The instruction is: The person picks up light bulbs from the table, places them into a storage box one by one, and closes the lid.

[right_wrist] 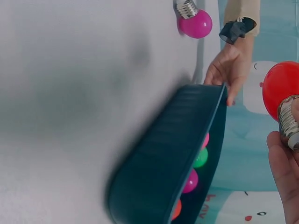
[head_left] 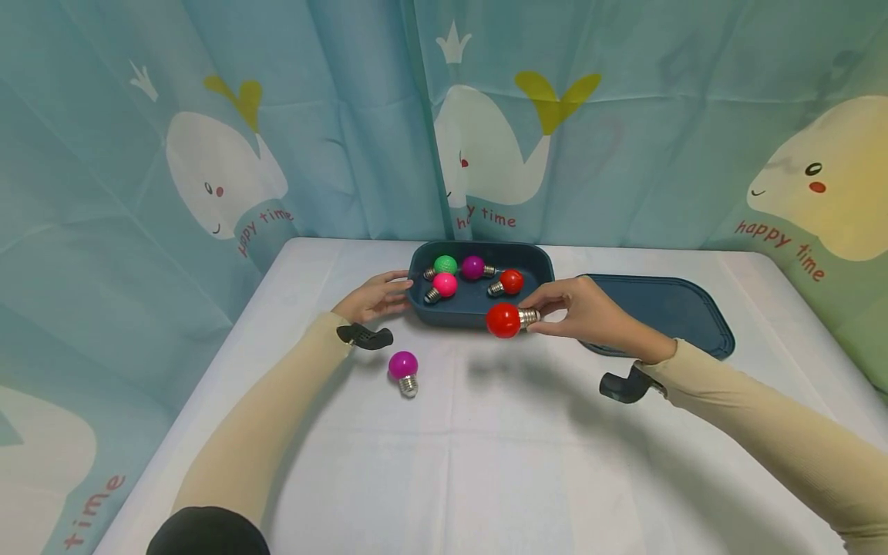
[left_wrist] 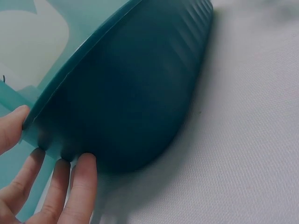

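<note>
My right hand pinches a red light bulb by its silver screw base, in the air above the near side of a dark blue box. The right wrist view also shows the red bulb, its base between thumb and fingers. My left hand touches the box's left end; in the left wrist view the fingertips rest against its outer wall, with the thumb near the rim. Inside the box lie a green bulb, a pink bulb, a purple bulb and another red bulb.
A magenta-purple bulb lies on the white tablecloth, in front of the box near the left forearm. Right of the box, partly behind the right hand, lies a flat dark blue lid. A printed whale curtain hangs behind the table.
</note>
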### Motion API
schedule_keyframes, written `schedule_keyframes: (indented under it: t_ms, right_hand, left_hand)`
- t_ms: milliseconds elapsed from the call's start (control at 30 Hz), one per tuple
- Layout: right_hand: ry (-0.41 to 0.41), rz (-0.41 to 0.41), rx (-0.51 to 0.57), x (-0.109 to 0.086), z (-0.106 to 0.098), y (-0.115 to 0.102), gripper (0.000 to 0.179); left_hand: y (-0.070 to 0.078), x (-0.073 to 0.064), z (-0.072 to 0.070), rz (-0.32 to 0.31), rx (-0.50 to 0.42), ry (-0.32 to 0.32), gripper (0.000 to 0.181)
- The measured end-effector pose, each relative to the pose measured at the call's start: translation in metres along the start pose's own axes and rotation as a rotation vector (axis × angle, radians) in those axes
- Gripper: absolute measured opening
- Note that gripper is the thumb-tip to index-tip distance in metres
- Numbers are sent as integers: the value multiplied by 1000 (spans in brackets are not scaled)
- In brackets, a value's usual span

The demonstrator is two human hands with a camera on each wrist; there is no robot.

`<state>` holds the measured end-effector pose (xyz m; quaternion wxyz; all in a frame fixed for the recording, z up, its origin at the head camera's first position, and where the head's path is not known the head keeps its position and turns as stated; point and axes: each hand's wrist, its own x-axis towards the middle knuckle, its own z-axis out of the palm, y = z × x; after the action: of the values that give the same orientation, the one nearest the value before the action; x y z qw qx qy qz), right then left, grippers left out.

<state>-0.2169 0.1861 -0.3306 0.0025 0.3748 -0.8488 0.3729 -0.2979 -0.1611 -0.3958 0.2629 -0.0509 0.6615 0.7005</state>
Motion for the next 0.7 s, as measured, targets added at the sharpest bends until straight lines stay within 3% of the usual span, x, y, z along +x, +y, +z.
schedule_keyframes:
  t_ms: [433, 700]
  right_hand:
    - [55, -21, -112, 4, -18, -8, 26]
    - [65, -22, -126, 13, -30, -12, 28]
  left_hand:
    - [-2, 3, -1, 4, 9, 4, 56]
    - [-3, 4, -2, 7, 1, 0, 56]
